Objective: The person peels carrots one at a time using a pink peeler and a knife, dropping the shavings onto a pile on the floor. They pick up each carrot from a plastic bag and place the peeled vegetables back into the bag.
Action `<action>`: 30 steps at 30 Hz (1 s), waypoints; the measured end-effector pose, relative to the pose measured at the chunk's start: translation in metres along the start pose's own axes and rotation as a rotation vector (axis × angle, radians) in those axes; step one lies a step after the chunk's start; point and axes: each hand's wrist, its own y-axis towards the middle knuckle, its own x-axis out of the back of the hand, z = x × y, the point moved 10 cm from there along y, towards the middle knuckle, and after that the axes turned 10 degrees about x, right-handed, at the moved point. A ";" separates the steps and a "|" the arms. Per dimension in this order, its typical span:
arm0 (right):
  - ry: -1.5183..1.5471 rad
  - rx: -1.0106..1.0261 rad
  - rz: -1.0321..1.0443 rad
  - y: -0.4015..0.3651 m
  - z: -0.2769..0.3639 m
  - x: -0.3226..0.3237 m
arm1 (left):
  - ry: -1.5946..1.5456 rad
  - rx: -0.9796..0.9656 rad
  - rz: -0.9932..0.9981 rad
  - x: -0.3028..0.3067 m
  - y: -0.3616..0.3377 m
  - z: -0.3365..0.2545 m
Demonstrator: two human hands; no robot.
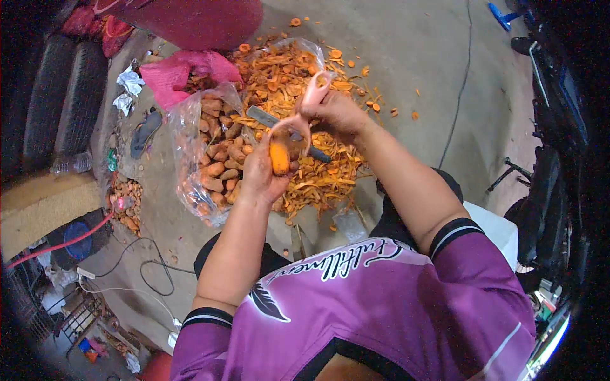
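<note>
My left hand [258, 173] is closed around a bright orange carrot [279, 158], holding it up over the pile. In my right hand [338, 114] is a pink Y-shaped peeler [316, 93], gripped by its handle, with its forked head right at the carrot's upper end. Beneath both hands spreads a heap of orange peelings [327, 181]. A knife lies on the heap, its grey blade [261, 116] partly hidden behind the peeler and its dark handle [320, 154] sticking out below. Unpeeled carrots [216, 168] fill a clear plastic bag [185, 181] beside my left hand.
A pink mesh sack [166, 81] and a large red tub [190, 22] stand beyond the bag. Carrot slices [376, 106] are scattered over the concrete floor [406, 60]. Tyres [79, 95] line the left side, and a black cable [459, 95] crosses the floor on the right.
</note>
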 end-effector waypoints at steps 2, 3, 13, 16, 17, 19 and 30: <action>-0.057 0.101 -0.201 0.004 0.019 0.031 | 0.051 0.014 0.018 -0.002 -0.002 0.004; 0.010 0.044 -0.275 0.002 0.016 0.040 | 0.079 0.024 0.026 -0.004 -0.003 0.006; 0.062 0.020 -0.140 -0.002 0.013 0.009 | 0.276 -0.185 -0.283 0.005 -0.008 -0.012; 0.099 0.059 -0.210 0.000 0.019 0.023 | 0.338 -0.175 -0.290 0.009 -0.007 -0.013; 0.123 0.059 -0.179 -0.003 0.026 0.015 | 0.285 -0.136 -0.286 0.007 -0.009 -0.012; 0.195 -0.013 -0.023 -0.009 0.022 -0.007 | 0.160 -0.088 -0.223 -0.002 -0.011 -0.008; 0.102 -0.008 0.000 -0.009 0.028 -0.006 | 0.337 -0.081 -0.145 0.000 -0.002 -0.005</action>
